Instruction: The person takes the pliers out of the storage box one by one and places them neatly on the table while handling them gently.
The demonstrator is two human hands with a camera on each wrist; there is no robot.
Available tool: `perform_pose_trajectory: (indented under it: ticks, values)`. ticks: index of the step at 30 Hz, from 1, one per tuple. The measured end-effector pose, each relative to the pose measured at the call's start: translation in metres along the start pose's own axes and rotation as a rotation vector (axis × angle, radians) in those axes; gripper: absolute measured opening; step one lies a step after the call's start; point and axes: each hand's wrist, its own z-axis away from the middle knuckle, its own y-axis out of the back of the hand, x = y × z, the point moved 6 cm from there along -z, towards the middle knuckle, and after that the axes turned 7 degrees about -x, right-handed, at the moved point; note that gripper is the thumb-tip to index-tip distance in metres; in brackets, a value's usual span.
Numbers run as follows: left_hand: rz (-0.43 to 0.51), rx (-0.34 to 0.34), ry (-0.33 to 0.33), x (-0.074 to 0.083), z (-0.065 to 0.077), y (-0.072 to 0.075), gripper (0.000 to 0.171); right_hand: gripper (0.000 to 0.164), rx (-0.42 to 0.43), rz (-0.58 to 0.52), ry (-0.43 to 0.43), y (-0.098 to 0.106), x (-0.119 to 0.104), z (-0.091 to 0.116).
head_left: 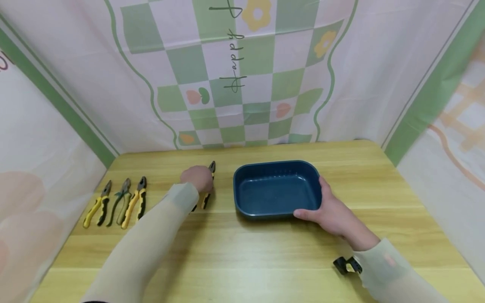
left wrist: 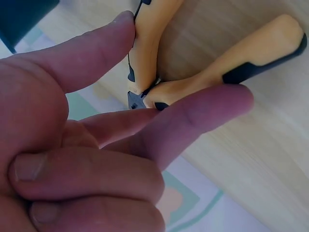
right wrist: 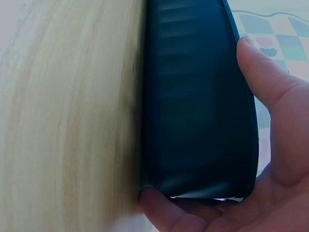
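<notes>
My left hand (head_left: 198,178) reaches over a pair of pliers (head_left: 212,167) at the mid-left of the table and covers most of it. In the left wrist view, thumb and forefinger pinch the spread yellow-orange and black handles (left wrist: 147,46) from both sides, while other fingers curl toward the palm. A dark blue rectangular tray (head_left: 233,185) stands to the right of these pliers. My right hand (head_left: 331,212) grips its right end, thumb at the near corner. Seen from the right wrist, fingers and thumb wrap the tray's end wall (right wrist: 200,106).
Three more pliers lie in a row at the left: one yellow and black (head_left: 102,204), one with dull green handles (head_left: 122,202), one orange and black (head_left: 135,202). A patterned cloth (head_left: 223,118) hangs behind the wooden table (head_left: 242,256). A small black piece (head_left: 342,266) sits by my right sleeve.
</notes>
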Motion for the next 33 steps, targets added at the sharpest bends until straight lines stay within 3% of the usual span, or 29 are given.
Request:
perform_pose_trajectory:
  ticks: [6, 19, 26, 33]
  values:
    - [0.029, -0.009, 0.029, -0.028, 0.001, -0.002, 0.026, 0.136, -0.001, -0.008, 0.007, 0.000, -0.001, 0.000]
    - [0.106, -0.094, 0.145, -0.096, 0.007, -0.012, 0.031, 0.136, 0.006, -0.013, 0.009, 0.001, -0.002, -0.001]
    - [0.091, -0.141, 0.175, -0.115, 0.016, -0.015, 0.039, 0.136, 0.009, -0.009, 0.012, 0.002, -0.002, -0.001]
    - [0.058, -0.165, 0.146, -0.120, 0.026, -0.019, 0.020, 0.135, 0.012, -0.010, 0.013, 0.002, 0.000, 0.000]
